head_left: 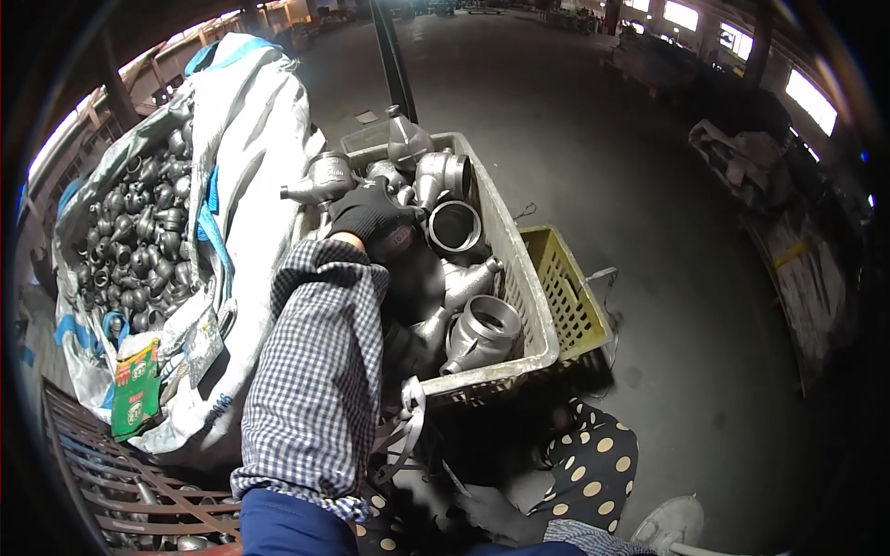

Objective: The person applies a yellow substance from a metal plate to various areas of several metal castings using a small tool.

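My left hand [375,221], in a dark glove, reaches into a pale plastic crate [533,357] among grey metal pipe fittings. Its fingers are bent down and mostly hidden, so a hold on any piece does not show. Beside it lie a fitting with a wide round mouth [454,227] and one with a narrow side neck [324,178]. Nearer to me sits another wide-mouthed fitting [484,329]. Low in the picture, by my knees, my right hand [496,511], in a grey glove, is closed on a thin rod-like tool [454,479], dim in the shadow.
On the left stands a large white woven sack [255,120], its open side full of small metal fittings [139,241]. A slatted basket [139,508] holds more pieces. Right of the crate is a yellow-green perforated crate [567,292]. A dark post [393,60] rises behind.
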Available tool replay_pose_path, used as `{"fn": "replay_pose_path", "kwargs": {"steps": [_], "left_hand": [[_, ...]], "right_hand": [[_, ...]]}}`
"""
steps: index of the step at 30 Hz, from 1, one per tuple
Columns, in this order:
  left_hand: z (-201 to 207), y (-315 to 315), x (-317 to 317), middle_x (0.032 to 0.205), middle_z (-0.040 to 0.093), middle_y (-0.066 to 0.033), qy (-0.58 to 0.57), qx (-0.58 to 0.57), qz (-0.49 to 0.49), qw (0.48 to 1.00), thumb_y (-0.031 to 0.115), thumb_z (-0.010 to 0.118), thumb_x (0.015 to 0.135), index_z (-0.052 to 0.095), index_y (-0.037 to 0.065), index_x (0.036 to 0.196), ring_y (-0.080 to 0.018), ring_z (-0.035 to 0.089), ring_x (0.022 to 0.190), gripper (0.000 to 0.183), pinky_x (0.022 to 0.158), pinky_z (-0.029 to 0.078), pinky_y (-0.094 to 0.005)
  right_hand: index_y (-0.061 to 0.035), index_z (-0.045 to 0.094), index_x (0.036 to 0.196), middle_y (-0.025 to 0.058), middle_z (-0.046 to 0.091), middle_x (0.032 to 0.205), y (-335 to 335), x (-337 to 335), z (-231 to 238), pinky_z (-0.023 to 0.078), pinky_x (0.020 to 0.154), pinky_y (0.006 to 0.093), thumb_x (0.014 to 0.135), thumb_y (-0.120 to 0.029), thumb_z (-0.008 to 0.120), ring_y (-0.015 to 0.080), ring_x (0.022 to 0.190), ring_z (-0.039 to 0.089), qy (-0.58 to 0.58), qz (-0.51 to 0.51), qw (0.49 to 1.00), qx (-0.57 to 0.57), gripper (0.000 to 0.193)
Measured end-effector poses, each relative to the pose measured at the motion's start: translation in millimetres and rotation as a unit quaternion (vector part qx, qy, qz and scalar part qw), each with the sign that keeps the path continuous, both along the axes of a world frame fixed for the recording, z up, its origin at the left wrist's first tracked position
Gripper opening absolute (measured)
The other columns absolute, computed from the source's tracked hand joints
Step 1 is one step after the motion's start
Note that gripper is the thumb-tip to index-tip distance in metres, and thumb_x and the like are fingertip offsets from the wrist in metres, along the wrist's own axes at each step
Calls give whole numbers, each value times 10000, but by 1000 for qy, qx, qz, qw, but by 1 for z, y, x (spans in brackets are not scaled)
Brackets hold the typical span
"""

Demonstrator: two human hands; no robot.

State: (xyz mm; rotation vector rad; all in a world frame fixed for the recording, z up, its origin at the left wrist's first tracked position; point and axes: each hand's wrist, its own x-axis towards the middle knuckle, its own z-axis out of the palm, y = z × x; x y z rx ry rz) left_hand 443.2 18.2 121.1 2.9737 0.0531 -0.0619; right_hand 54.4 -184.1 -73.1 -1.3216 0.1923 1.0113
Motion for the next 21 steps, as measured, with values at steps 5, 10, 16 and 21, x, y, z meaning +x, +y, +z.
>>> {"fn": "replay_pose_path", "kwargs": {"steps": [5,10,16,21], "left_hand": [[-26,-12,-27,1338,448,-204,-156,-39,-191,968,412,827,601,331,211,1447,-411,460,1205,1001,1005,409,-473],[-1,51,-91,1192,524,-163,-366,-141,-182,902,302,822,647,345,155,1441,-349,526,1100,938,937,455,-445],[16,38,-275,1060,639,-157,-330,-596,-114,723,458,642,863,461,8,1288,-275,608,1020,645,937,496,-388],[-51,40,-392,1133,638,-123,-77,-953,83,282,489,468,958,574,28,1154,-273,632,990,512,910,524,-414]], "right_hand": [[-69,478,1359,44,631,794,-10,1,-16,373,444,186,996,-278,465,38,507,434,-35,-14,999,14,419],[-47,495,1344,41,654,812,-6,-6,-22,357,455,173,995,-289,475,24,507,428,-72,5,996,56,425],[10,634,1150,64,669,810,-27,0,6,346,447,177,949,-215,581,35,492,449,-71,-183,979,52,306],[1,638,1165,59,694,915,-4,-11,66,402,508,176,934,-147,609,28,587,525,-164,-98,979,73,276]]}}
